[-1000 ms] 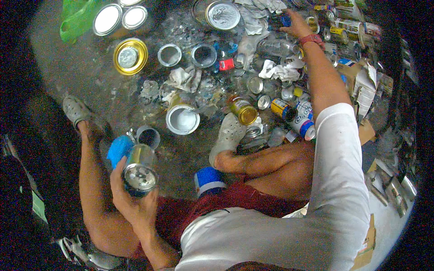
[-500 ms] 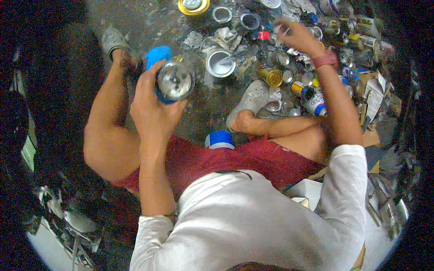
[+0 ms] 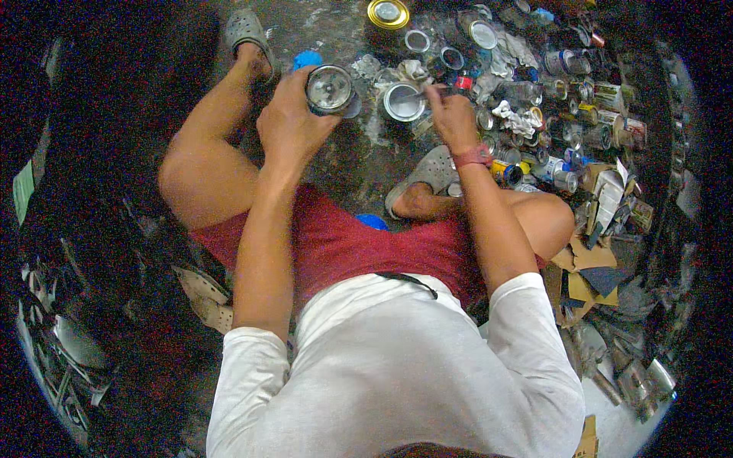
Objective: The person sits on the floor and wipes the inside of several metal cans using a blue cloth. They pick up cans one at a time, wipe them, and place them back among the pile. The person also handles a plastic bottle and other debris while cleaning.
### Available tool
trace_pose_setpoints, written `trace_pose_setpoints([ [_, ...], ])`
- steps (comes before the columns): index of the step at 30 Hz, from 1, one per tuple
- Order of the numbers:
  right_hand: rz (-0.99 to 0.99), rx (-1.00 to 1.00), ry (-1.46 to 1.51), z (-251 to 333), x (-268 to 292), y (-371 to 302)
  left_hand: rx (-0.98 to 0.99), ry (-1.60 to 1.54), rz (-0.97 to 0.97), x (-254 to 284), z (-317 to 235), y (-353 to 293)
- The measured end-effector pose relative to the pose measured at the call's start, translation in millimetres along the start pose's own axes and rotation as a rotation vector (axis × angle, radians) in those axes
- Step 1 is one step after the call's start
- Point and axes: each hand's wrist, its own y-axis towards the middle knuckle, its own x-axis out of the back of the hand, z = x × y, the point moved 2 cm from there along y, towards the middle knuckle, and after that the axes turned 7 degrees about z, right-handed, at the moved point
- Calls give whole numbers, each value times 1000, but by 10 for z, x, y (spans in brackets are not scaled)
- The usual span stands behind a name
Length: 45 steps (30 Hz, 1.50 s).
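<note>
Now, at upper centre, the left hand (image 3: 294,126) clasps a metal can (image 3: 329,89) seen end-on; the right hand (image 3: 453,120), grip unclear, is nearer the open can (image 3: 401,108).

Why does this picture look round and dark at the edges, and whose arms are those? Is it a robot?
No robot here! These are a person's bare arms. A wide, bendy-looking lens worn on the person's head looks down, so you see about what they see: white shirt, dark red shorts and grey clogs. That lens bends straight lines near the rim.

The left hand holds a metal can with its round end facing us. The right hand, with a red band on its wrist, is next to an open can with a pale inside. It's too blurry to tell what it holds.

On the dirty floor lie many cans, crumpled paper and torn cardboard.
</note>
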Motion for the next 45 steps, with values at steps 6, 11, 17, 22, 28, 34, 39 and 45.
trace_pose_setpoints([
  [6,-100,-83,-23,-311,572,-93,2,-69,2,-18,39,-25],
  [11,-7,-193,188,-356,674,-178,11,-67,23,-34,58,-4],
  [17,16,102,392,-228,549,-246,-44,-64,-5,-18,15,36],
  [22,15,-31,302,-194,519,-179,-21,-52,30,-35,6,77],
  [28,-115,-43,176,-25,717,-164,-1,-20,55,-8,-26,102],
  [34,-238,-49,163,-226,585,94,-5,-55,26,-23,-37,91],
  [39,-377,-62,302,-374,538,346,5,-55,37,-87,4,90],
  [45,-304,85,632,-79,778,630,23,-74,39,-154,18,121],
])
